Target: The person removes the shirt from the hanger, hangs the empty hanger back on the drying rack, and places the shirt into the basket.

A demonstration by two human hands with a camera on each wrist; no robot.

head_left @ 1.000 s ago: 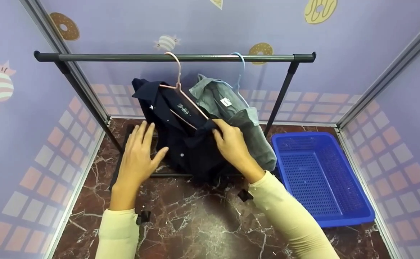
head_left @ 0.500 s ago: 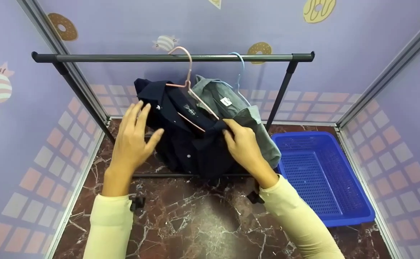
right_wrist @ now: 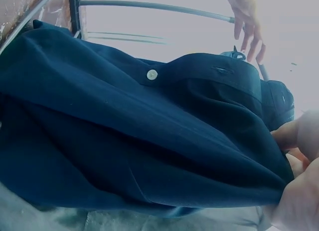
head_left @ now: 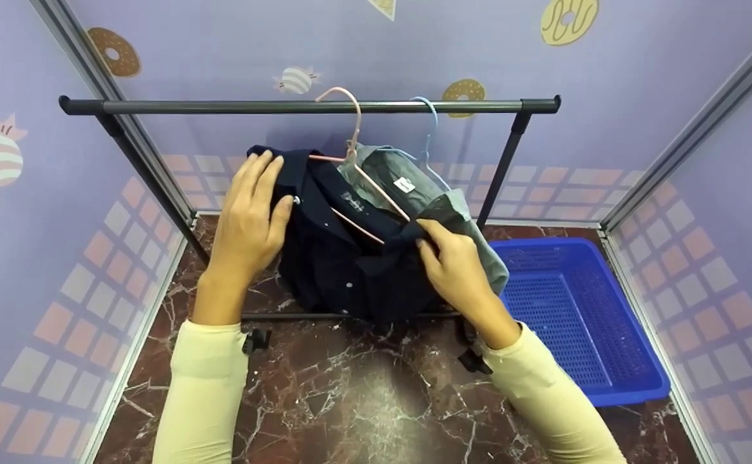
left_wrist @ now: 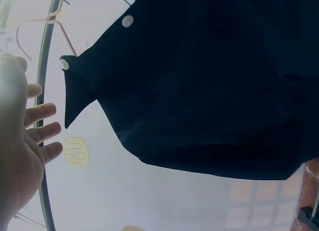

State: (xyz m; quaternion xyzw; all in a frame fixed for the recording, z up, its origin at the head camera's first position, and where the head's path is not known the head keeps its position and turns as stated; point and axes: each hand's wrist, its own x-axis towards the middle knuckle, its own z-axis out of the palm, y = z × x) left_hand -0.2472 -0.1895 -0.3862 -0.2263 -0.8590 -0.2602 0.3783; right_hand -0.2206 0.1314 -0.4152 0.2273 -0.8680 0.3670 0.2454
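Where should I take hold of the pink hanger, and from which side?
Best pinched, I'd say, at the stem of the pink hanger, below the rail, coming from the front left. That stem is bare above the navy shirt, whereas the arms run into cloth; the grey shirt crowds its right. The left hand, fingers straight, looks freer; the right hand pinches the navy shirt.
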